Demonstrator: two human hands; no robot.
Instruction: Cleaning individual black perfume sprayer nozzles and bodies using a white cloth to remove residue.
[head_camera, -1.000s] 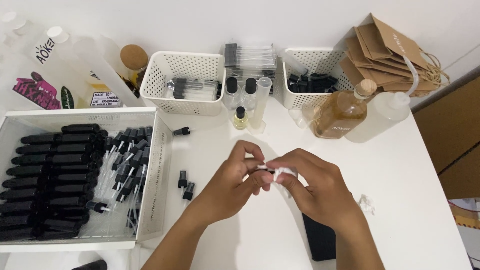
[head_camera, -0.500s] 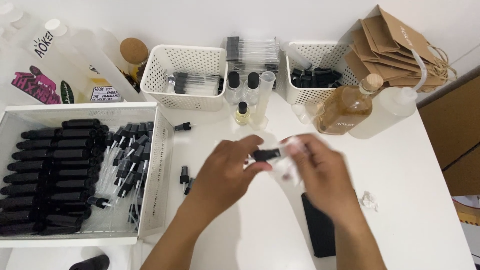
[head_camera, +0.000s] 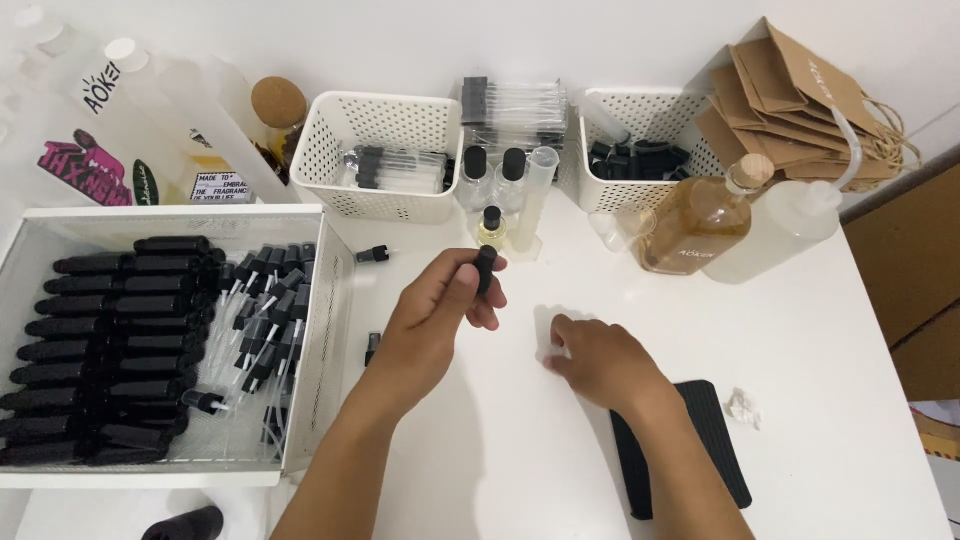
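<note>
My left hand (head_camera: 440, 315) is raised over the white table (head_camera: 830, 330) and pinches a small black spray cap (head_camera: 485, 268) between thumb and fingertips. It hovers just in front of a small clear bottle of yellowish liquid (head_camera: 491, 226). My right hand (head_camera: 600, 362) lies low on the table, palm down with fingers curled. Something pale and clear shows at its fingertips (head_camera: 550, 342); whether the hand grips it is hidden. A black flat pad (head_camera: 710, 440) lies under my right wrist.
A white tray (head_camera: 320, 330) at left holds several black tubes and spray pumps. Behind stand two white baskets (head_camera: 375, 125) (head_camera: 655, 110), a measuring cylinder (head_camera: 535, 195), an amber bottle (head_camera: 695, 225), a squeeze bottle (head_camera: 785, 225) and brown paper bags (head_camera: 790, 85). Loose caps (head_camera: 372, 255) lie about.
My hands were together working a black cap on a clear vial. They have parted: the left keeps the black cap up, and the right has dropped to the table.
</note>
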